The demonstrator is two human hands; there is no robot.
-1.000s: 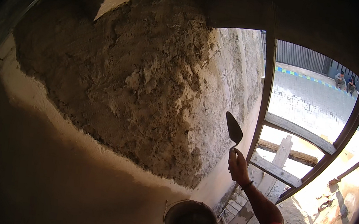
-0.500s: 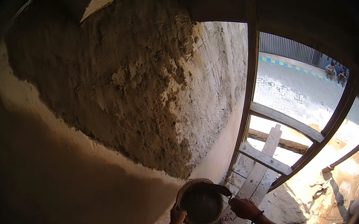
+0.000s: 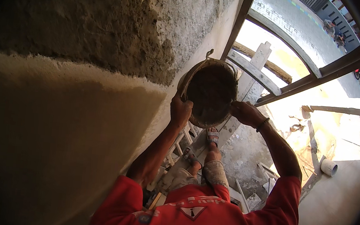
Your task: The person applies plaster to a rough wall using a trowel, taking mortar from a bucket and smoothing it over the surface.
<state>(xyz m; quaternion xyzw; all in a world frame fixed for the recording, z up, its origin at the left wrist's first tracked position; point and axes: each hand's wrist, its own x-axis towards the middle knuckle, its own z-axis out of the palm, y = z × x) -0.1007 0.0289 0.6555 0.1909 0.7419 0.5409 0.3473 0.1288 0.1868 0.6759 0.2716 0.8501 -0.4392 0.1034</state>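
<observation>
With both arms stretched forward, I hold a round bucket [image 3: 184,86] tilted so that its dark inside faces me. My left hand [image 3: 182,111] is closed on the rim at the left, thumb over the edge. On the opposite side, my right hand [image 3: 247,113] is closed at the rim, a dark band round its wrist. What lies inside the bucket is too shaded to make out. A thin curved piece sticks up past the far rim; I cannot tell what it is. No trowel can be made out now.
Rough, partly plastered wall [image 3: 110,26] rises on the left above a smoother band [image 3: 56,121]. I stand on a narrow plank [image 3: 231,122] high over rubble. A wooden frame with crossbars [image 3: 254,72] is at the right. Below lies a white pipe [image 3: 328,167]; people [image 3: 329,27] sit far off.
The bucket has been raised and tilted toward me. My right hand has gone from holding a trowel over the bucket to the rim. The view has swung down, showing my arms and legs.
</observation>
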